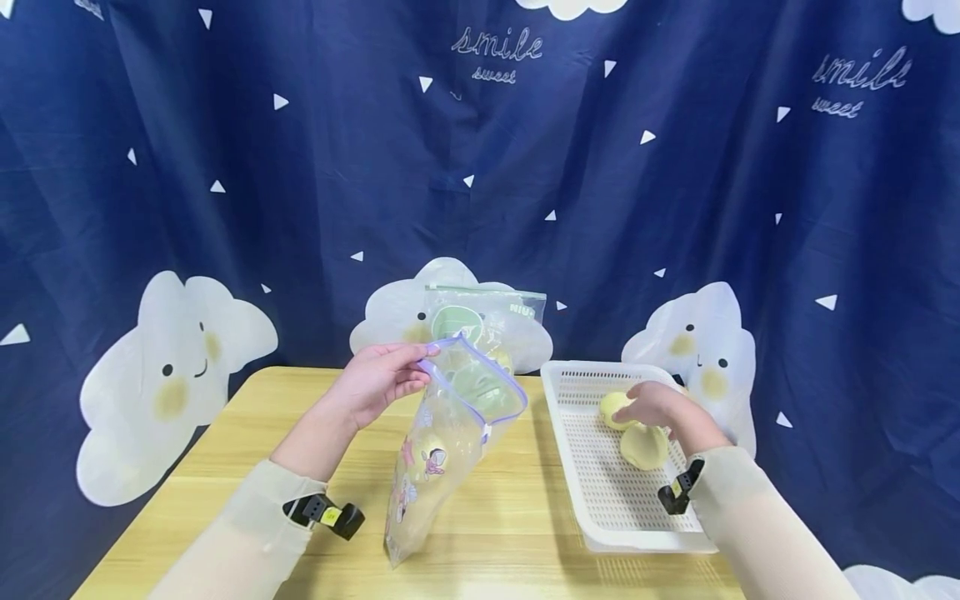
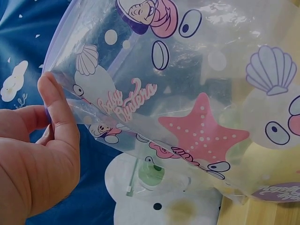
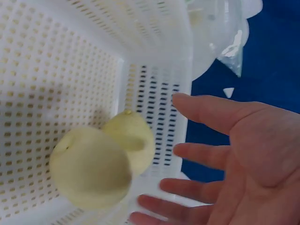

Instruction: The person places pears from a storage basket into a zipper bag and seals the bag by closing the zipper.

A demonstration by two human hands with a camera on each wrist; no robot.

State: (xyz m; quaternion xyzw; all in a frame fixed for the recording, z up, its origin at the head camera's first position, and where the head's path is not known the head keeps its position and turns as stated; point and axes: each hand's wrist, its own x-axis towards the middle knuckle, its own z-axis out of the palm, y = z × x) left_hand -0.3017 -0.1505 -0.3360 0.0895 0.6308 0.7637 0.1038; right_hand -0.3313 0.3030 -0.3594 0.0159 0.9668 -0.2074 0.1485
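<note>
My left hand (image 1: 382, 379) pinches the purple zip rim of a clear zip bag (image 1: 442, 483) between thumb and fingers. The bag stands upright with its mouth spread, printed with shells and a pink starfish (image 2: 204, 131). A pale yellow round shape shows dimly through its side. Over the white basket (image 1: 558, 442), my right hand (image 1: 660, 408) reaches with fingers spread, holding nothing. Two pale yellow round pears lie below it: a nearer pear (image 3: 91, 166) and another pear (image 3: 133, 140) partly behind. In the right wrist view the fingers appear apart from both.
A second clear zip bag (image 1: 525, 312) with a green top strip stands at the table's back, with yellowish contents. The wooden table (image 1: 307, 417) ends at a dark blue curtain (image 1: 480, 167) with cloud prints. The basket's raised walls surround the pears.
</note>
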